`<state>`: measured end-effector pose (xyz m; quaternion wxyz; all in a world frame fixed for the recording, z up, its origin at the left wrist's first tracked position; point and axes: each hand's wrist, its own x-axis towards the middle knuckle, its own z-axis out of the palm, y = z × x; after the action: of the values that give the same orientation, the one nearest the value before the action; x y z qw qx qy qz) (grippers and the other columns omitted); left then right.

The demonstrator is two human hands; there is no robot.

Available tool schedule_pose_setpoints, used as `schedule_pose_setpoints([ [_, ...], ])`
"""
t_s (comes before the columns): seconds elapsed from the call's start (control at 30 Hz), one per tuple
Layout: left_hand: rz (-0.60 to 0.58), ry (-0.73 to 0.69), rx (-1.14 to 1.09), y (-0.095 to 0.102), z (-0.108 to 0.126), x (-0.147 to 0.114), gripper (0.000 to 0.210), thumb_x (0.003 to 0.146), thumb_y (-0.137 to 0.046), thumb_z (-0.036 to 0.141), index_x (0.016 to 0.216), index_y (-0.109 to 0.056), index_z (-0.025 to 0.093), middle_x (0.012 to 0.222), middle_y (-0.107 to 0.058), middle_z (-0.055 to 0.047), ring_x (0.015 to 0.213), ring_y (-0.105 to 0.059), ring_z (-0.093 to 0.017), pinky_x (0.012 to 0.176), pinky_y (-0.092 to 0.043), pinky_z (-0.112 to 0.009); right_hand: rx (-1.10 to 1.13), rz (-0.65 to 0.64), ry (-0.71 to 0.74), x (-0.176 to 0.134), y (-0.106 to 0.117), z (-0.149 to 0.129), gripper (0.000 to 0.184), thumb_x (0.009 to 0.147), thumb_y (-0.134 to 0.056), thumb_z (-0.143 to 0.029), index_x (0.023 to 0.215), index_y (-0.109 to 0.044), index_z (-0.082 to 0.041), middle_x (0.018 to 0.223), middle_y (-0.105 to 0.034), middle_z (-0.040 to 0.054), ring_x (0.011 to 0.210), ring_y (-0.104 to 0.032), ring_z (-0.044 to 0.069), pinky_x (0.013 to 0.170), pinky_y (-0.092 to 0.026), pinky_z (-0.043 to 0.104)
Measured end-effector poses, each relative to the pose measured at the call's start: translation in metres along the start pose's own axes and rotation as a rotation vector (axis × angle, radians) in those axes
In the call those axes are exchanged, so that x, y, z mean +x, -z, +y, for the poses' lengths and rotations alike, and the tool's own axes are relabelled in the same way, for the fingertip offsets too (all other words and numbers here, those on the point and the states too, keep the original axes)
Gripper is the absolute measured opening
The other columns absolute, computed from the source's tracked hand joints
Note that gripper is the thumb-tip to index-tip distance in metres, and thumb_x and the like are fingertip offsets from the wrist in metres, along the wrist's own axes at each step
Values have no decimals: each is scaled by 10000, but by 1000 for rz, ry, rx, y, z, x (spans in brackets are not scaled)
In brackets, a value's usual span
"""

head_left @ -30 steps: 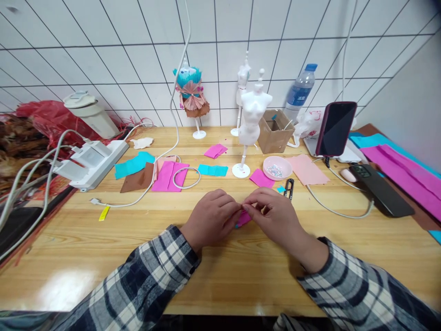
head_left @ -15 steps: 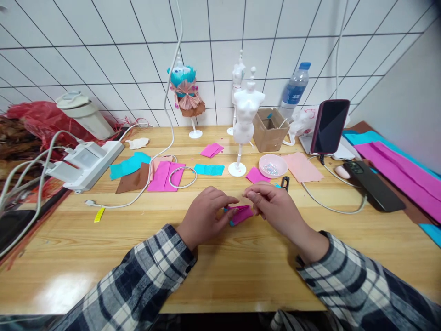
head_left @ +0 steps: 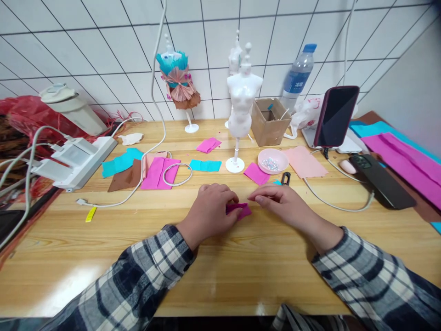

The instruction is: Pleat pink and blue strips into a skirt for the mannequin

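Observation:
My left hand pinches a small folded piece of magenta crepe paper between thumb and fingers, low over the wooden table. Part of the paper is hidden under those fingers. Just to the right, apart from the paper, is my right hand, its thumb and forefinger drawn together. What sits between those fingertips, if anything, is too small to make out. Beyond my hands stands a white mini dress form on a round base. A pink bowl of tiny shiny beads lies past my right hand, near a black clip-like tool.
Crepe paper pieces in turquoise, brown and peach lie around. A dressed form, cardboard box and water bottle stand behind. Left is a power strip with cables; right, a propped phone and a black phone.
My left fingers have closed further onto the magenta paper. My right hand has drawn a little to the right, away from it. The camera view has shifted slightly.

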<state>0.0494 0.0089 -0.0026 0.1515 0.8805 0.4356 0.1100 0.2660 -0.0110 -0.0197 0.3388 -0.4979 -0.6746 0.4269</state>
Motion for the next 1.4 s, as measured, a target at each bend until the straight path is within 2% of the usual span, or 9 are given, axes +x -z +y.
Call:
schedule_pose_setpoints([
  [0.1,11,-16,10,-3,0,0,143,835,-646,348,846,-717,225,835,-696,-34,825,-614,-220,789,-379,-407,176,-18,-118,1,-3,1,286,862,-626,-421,939,-775,-189,863,-750,59,655,-597,129,576,-460,259],
  [0.27,39,-60,-74,-5,-6,-2,89,794,-614,184,763,-698,185,779,-692,-49,791,-606,-210,749,-422,-366,404,88,-213,2,-3,5,377,816,-664,-490,962,-770,-160,899,-748,91,590,-559,104,501,-430,229],
  [0.37,11,32,-321,0,-7,-8,109,789,-586,165,812,-692,177,780,-700,-31,753,-606,-179,718,-450,-320,232,150,-92,-1,-7,-2,282,844,-656,-425,945,-761,-183,888,-732,74,640,-587,123,520,-452,240],
  [0.47,-185,174,-659,7,-8,-13,138,848,-561,247,864,-669,164,725,-673,-4,631,-571,-125,593,-432,-244,-45,184,170,-9,-14,-12,141,874,-638,-294,942,-736,-220,1004,-705,68,833,-642,163,619,-507,266],
  [0.53,-319,214,-764,12,-11,-15,164,864,-566,280,869,-665,149,689,-652,8,589,-542,-105,559,-410,-220,-172,168,343,-14,-18,-17,132,894,-604,-218,968,-712,-232,1085,-685,68,932,-646,174,715,-535,298],
  [0.7,-429,191,-807,23,-18,-17,244,876,-599,310,1047,-722,187,935,-750,-28,822,-646,-148,761,-469,-254,-445,119,628,-18,-18,-16,228,872,-610,-132,1033,-683,-277,1232,-628,67,958,-614,183,788,-540,364],
  [0.93,-510,227,-828,33,-20,-18,169,843,-621,301,864,-728,172,824,-718,4,774,-605,-132,759,-452,-240,-569,155,768,-19,-18,-17,236,847,-658,-122,993,-695,-304,1346,-567,49,1089,-589,216,851,-545,406],
  [1.07,-541,240,-924,34,-19,-18,150,828,-626,286,863,-714,170,812,-700,12,762,-601,-124,750,-456,-236,-577,215,788,-22,-20,-15,248,821,-694,-135,975,-716,-328,1380,-551,27,1053,-607,219,845,-554,419],
  [1.4,-566,259,-1058,33,-19,-20,110,823,-642,246,856,-719,175,791,-701,16,734,-600,-106,736,-451,-229,-665,217,843,-25,-19,-10,341,794,-701,-111,1025,-707,-362,1439,-514,3,1088,-605,247,872,-561,456],
])
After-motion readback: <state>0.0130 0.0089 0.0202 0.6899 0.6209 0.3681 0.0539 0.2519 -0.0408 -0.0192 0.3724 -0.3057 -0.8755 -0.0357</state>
